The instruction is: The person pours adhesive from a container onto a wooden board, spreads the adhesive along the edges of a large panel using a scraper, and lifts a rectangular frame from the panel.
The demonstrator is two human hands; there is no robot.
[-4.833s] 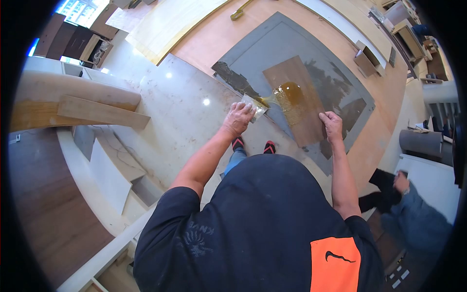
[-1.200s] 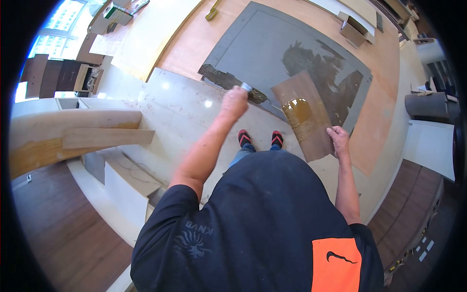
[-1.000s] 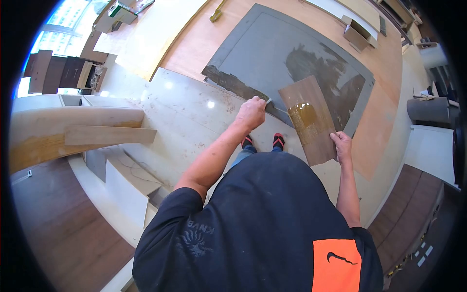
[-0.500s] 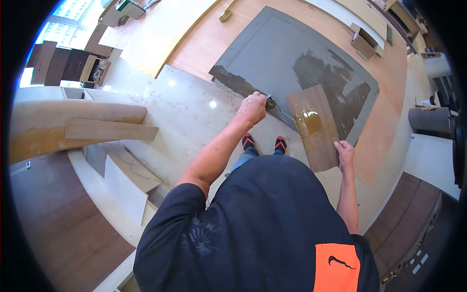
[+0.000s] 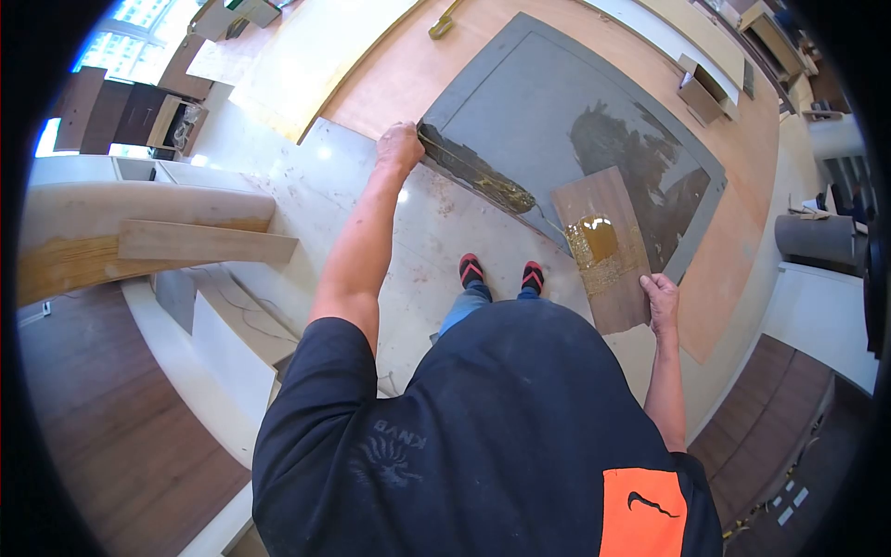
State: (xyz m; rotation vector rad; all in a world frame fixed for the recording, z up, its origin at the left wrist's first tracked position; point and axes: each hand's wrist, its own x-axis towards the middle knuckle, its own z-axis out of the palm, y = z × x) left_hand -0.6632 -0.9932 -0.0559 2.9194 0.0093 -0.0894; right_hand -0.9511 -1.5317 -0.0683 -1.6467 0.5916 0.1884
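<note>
My left hand (image 5: 399,147) is closed at the near left corner of a large grey panel (image 5: 506,102). A small scraper is in its grip, mostly hidden by the fingers now; its metal edge showed a moment before. From that corner a dark wet strip of glue (image 5: 473,178) runs along the panel's near edge, with an amber bead toward its right end. My right hand (image 5: 661,299) grips the edge of a thin wood-grain board (image 5: 617,302), tilted beside the panel's near edge. On the board lies a shiny amber puddle of glue (image 5: 597,239).
The grey panel lies on a larger pinkish plywood sheet (image 5: 733,278). A yellow tape measure (image 5: 440,28) and an open cardboard box (image 5: 702,91) rest on the sheet. Left are a curved wooden piece (image 5: 158,213) and a loose strip (image 5: 204,241). My feet stand on pale floor tiles (image 5: 413,251).
My left hand has swept left along the panel's near edge to its corner, and a longer dark glue strip shows behind it. The right hand and the board have stayed nearly still.
</note>
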